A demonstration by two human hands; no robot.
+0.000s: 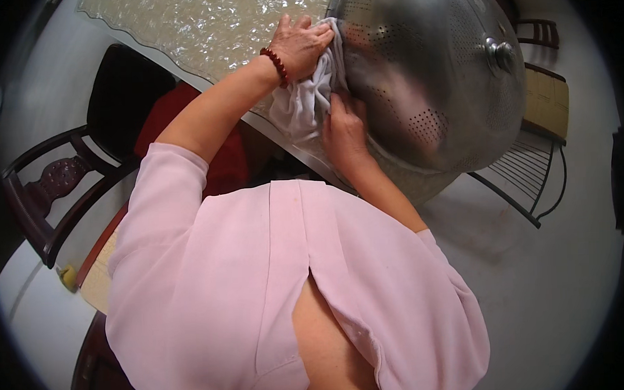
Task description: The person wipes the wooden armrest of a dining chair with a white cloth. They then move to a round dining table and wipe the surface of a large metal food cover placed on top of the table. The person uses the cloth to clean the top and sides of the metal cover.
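Note:
A large shiny metal dome cover (pixel 418 74) with bands of small holes and a round knob stands at the table's right part. A crumpled white cloth (pixel 305 106) hangs between my hands, bunched against the left side of the cover's rim. My left hand (pixel 300 47), with a red bead bracelet on the wrist, bends over the upper part of the cloth, fingertips by the rim. Lower down, my right hand (pixel 346 128) is closed with curled fingers where the cloth meets the rim. Its fingertips are partly hidden.
The table (pixel 203 27) has a glossy clear covering with a wavy edge. Dark wooden chairs (pixel 57 183) stand at the left, one with a red seat area beside the table. A metal rack-like chair (pixel 524 177) and a chair with a tan pad (pixel 548 104) are at the right.

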